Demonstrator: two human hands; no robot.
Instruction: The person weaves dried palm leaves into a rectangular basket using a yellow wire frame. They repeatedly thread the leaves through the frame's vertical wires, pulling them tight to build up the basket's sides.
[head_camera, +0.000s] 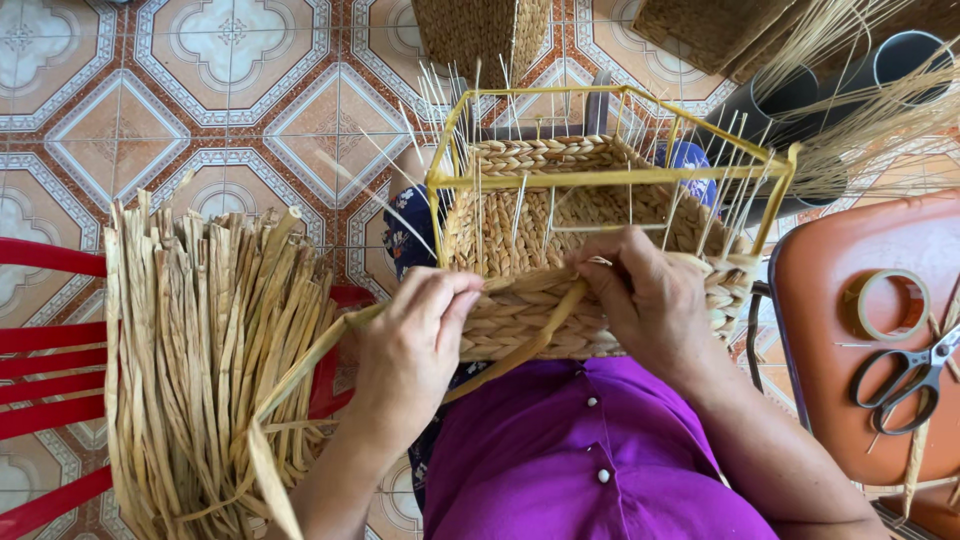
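Observation:
A half-woven straw basket (560, 210) sits on my lap inside a yellow wire frame (610, 176), with thin pale stakes sticking up around it. My left hand (415, 340) pinches a flat dried straw strand (310, 360) against the basket's near woven wall. At the top of that wall, my right hand (645, 295) presses its fingers over the weave and holds another strand (540, 335) that runs down towards my purple shirt.
A thick bundle of dried straw strips (200, 340) lies across a red chair (40, 350) on the left. On the right, an orange seat (860, 350) carries a tape roll (890, 305) and black scissors (905, 375). Loose reeds (870, 110) and woven baskets (480, 35) lie on the patterned tile floor beyond.

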